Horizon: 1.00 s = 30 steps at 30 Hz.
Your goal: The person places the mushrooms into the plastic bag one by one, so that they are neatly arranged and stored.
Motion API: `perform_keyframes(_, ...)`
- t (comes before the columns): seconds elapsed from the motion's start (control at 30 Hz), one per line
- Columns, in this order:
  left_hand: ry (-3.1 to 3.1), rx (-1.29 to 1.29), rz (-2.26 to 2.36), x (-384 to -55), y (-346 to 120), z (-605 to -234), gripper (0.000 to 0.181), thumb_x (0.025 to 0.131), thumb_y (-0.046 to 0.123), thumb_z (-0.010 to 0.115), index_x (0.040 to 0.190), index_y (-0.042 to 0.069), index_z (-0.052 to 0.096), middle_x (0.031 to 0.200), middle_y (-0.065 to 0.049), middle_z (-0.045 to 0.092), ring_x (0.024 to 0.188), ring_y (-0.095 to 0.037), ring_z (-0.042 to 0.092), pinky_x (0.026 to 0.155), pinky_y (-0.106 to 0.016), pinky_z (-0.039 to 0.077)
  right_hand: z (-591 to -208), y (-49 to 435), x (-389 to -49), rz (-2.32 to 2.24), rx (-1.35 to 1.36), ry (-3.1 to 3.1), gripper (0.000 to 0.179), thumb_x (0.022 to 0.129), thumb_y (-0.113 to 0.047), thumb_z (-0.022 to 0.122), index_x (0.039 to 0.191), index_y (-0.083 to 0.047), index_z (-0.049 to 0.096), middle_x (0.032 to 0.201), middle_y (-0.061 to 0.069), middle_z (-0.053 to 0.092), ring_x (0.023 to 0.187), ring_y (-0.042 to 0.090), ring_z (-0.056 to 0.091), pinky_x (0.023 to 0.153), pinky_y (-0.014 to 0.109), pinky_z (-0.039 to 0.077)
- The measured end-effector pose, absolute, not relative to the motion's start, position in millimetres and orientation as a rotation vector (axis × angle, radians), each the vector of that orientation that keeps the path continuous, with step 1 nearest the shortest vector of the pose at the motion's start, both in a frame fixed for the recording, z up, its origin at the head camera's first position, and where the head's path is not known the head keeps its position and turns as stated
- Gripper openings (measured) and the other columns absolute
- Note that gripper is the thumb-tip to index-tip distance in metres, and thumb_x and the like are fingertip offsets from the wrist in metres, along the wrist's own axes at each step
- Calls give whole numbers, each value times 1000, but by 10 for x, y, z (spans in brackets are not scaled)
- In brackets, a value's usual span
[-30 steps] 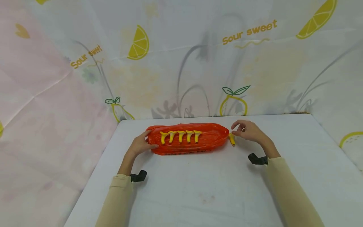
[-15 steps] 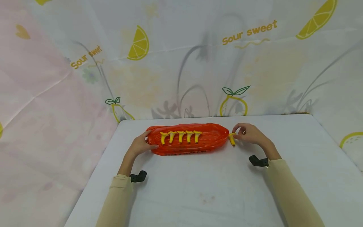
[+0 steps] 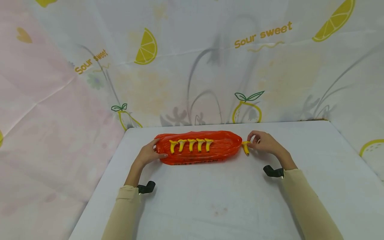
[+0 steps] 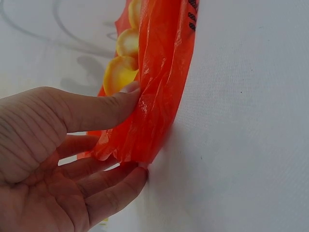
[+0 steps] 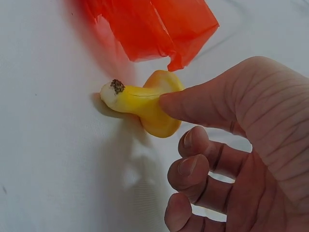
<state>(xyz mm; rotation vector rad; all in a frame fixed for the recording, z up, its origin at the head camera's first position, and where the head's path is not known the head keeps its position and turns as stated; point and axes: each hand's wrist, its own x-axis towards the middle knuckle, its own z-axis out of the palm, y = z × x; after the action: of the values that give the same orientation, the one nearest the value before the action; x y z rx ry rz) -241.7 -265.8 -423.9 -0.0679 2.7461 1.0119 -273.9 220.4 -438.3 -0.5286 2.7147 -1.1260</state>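
Note:
A red plastic bag lies lengthwise on the table, with several yellow toy mushrooms, chanterelle-like, in a row on it. My left hand grips the bag's left end, thumb on the near side and the fingers under the edge. Just off the right end lies one more yellow mushroom, with a dark speckled tip on its pale stem. My right hand pinches that mushroom by the cap; the thumb presses on it and the index finger is mostly hidden. The other right fingers curl loosely beside it.
The white table carries the bag near its back edge. A printed curtain with lemon pictures hangs behind and to the left. Black wrist cameras sit on both wrists.
My right hand has lowered slightly, and its thumb and index finger have closed on the loose mushroom's cap. The left hand, the bag and the row of mushrooms have stayed put.

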Motion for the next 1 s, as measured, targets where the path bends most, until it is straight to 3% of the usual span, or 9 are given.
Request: perform_keyframes(1.0, 2743, -66, 1006, -2425, -2663, -4235, 90, 83, 29, 79, 154, 5, 29, 149, -28, 38, 132, -47, 40, 98, -57, 46, -4116, 2375, -2672, -1207, -540, 2779, 17, 89, -12, 70, 100, -5, 59, 80, 8, 60, 76, 26, 54, 63, 32, 46)
